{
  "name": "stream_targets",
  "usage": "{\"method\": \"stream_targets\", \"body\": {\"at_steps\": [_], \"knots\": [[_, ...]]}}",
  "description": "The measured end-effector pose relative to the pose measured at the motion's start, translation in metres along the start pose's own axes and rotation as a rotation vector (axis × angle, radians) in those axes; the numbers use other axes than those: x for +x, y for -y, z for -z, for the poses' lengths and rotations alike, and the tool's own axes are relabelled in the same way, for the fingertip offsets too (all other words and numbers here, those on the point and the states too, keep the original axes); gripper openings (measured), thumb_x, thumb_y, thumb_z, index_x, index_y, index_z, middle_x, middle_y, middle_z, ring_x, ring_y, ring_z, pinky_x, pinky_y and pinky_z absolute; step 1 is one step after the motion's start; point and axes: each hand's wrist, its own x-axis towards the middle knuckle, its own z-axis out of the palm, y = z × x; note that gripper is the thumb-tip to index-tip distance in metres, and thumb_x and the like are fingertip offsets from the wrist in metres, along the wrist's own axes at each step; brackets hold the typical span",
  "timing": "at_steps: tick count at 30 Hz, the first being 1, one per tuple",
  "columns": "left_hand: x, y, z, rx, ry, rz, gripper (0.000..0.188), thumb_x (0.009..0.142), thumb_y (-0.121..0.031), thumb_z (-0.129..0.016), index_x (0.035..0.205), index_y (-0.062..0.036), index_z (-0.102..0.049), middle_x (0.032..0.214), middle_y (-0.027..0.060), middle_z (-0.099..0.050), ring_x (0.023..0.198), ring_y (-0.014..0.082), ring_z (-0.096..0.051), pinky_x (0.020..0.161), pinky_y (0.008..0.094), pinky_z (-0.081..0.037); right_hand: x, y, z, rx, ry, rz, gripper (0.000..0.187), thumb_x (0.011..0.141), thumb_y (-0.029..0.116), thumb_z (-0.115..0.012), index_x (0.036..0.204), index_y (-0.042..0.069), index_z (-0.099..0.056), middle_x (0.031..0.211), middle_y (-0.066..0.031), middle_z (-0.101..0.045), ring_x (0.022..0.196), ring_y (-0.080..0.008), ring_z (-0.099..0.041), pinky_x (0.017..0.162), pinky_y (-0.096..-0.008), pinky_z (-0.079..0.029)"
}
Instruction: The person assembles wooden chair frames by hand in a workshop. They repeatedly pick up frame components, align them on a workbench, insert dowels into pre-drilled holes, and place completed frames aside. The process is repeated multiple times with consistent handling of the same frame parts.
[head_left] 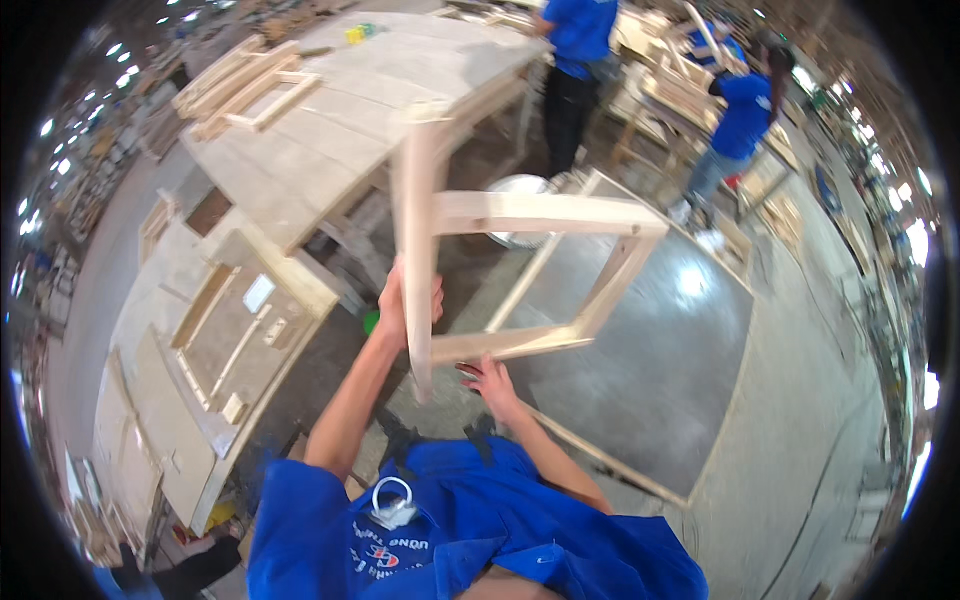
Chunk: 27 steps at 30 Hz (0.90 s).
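A pale wooden frame (550, 212) is held up in the air before me, with one long post standing at its left side and a squarish loop of rails reaching to the right. My left hand (399, 306) is wrapped around that post, just above the lower rail. Under the lower rail is my right hand (491, 384), its fingers bent around a small dark, reddish thing (468, 372) too small to name. The fingertips come close to the rail; whether they touch it, I cannot tell. Motion blurs the post.
At left, a workbench carries a wooden jig board (222, 350) with strips and blocks. Behind it, a large table (350, 110) bears stacked wooden frames (262, 90). A dark-topped panel (640, 370) with wooden edging lies at right. Two people (580, 60) in blue stand beyond, near wood pieces.
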Motion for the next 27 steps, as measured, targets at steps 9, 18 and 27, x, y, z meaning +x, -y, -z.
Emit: {"method": "stream_targets", "body": {"at_steps": [9, 18, 27], "knots": [[-0.194, -0.188, 0.065, -0.168, -0.750, -1.136, 0.058, 0.090, -0.059, -0.043, 0.112, -0.0047, -0.049, 0.090, 0.0102, -0.055, 0.086, 0.0279, -0.057, 0.081, 0.0431, -0.048, 0.060, 0.007, -0.183, -0.461, 0.150, 0.388, 0.026, 0.085, 0.005, -0.060, 0.109, -0.005, -0.054, 0.077, -0.0133, -0.065, 0.070, -0.0188, -0.065, 0.067, -0.0315, -0.052], [-0.383, -0.163, 0.324, -0.578, -1.256, -1.080, 0.042, 0.074, -0.008, -0.056, 0.114, -0.0093, -0.042, 0.087, 0.0094, -0.053, 0.084, 0.0260, -0.056, 0.083, 0.0403, -0.050, 0.148, -0.096, -0.359, -1.305, 0.458, 0.159, 0.029, 0.081, 0.017, -0.063, 0.094, -0.010, -0.064, 0.072, -0.0190, -0.066, 0.069, -0.0263, -0.068, 0.065, -0.0377, -0.051], [-0.409, -0.153, 0.417, -0.742, -1.531, -0.914, 0.021, 0.090, -0.025, -0.057, 0.097, -0.0068, -0.048, 0.088, 0.0075, -0.054, 0.089, 0.0230, -0.057, 0.085, 0.0396, -0.049, 0.227, -0.178, -0.457, -1.669, 0.593, 0.281, 0.042, 0.079, 0.028, -0.069, 0.076, -0.013, -0.061, 0.060, -0.0248, -0.058, 0.060, -0.0296, -0.064, 0.058, -0.0449, -0.047]]}}
